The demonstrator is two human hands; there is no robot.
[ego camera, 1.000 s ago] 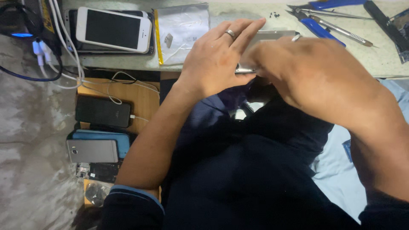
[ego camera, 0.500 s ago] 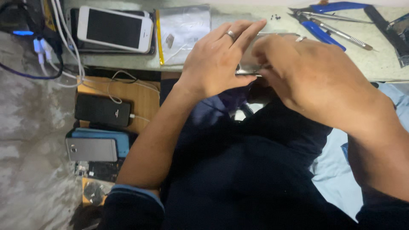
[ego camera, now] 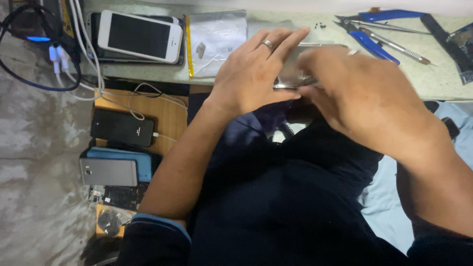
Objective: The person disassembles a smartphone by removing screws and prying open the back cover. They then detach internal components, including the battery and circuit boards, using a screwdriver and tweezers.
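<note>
I am watching both hands working at the front edge of the bench (ego camera: 305, 24). The left hand (ego camera: 249, 76) is cupping the near side of a grey phone shell (ego camera: 295, 64), fingers stretched flat along it, a ring (ego camera: 267, 44) showing on one finger. The right hand (ego camera: 364, 98) is lying over the shell's right part, blurred, fingers curled down on it; I am taking it as gripping the shell, though its fingertips are hidden. The shell is sitting between the two hands, just above the bench edge and over my dark lap.

To the left a white phone (ego camera: 140, 37) is resting on a dark tablet, with a clear bag (ego camera: 217, 42) just beside it. Blue cutters (ego camera: 367, 42) and tweezers (ego camera: 389, 27) are lying to the right, near tiny screws (ego camera: 320, 25). Lower left, a black phone (ego camera: 122, 128) is charging on a wooden shelf, a grey phone (ego camera: 108, 171) near it.
</note>
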